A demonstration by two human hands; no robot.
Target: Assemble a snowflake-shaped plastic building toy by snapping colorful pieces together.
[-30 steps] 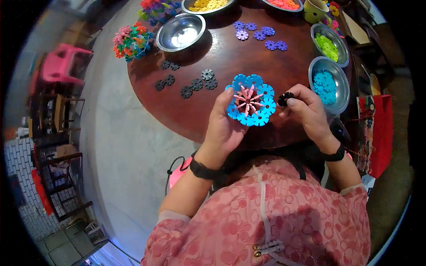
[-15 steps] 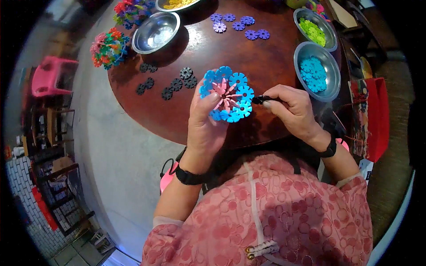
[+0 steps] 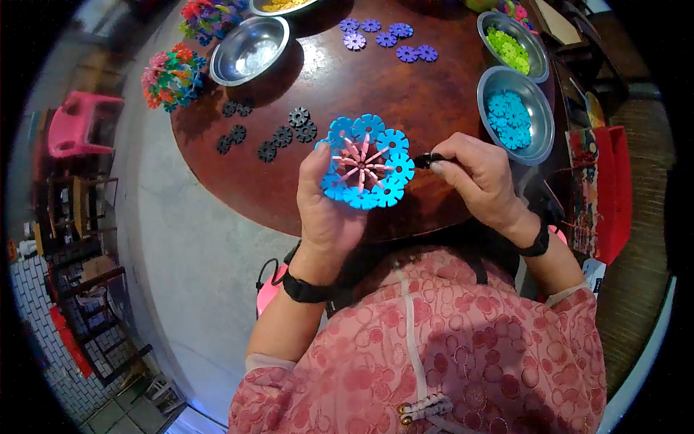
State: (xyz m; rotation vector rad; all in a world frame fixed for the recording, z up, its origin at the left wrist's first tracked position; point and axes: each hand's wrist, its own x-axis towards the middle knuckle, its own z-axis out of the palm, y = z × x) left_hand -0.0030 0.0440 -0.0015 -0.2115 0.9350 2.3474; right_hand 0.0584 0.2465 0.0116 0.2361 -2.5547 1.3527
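Observation:
My left hand (image 3: 325,206) is closed on a round flower-like piece (image 3: 367,128) built of blue notched discs in a ring, with pink discs standing on edge in its middle. Its thumb lies against the ring's left side. Pinched between the thumb and forefinger of my right hand (image 3: 477,173) is a black notched disc (image 3: 426,160), seen nearly edge-on just right of the blue ring. Whether the disc touches the ring I cannot tell. Several loose black discs (image 3: 282,136) lie on the table beyond my left hand.
On the brown table (image 3: 325,94) lie several purple discs (image 3: 386,39). Metal bowls hold blue discs (image 3: 510,119), green discs (image 3: 507,49) and yellow pieces (image 3: 283,5). Another metal bowl (image 3: 249,50) stands at the left beside multicoloured assembled pieces (image 3: 173,76). A pink chair (image 3: 83,125) stands farther left.
The flower-like piece has tilted so its pink middle faces me more squarely. My left thumb has shifted from the middle to the ring's left edge. My right hand still holds the black disc.

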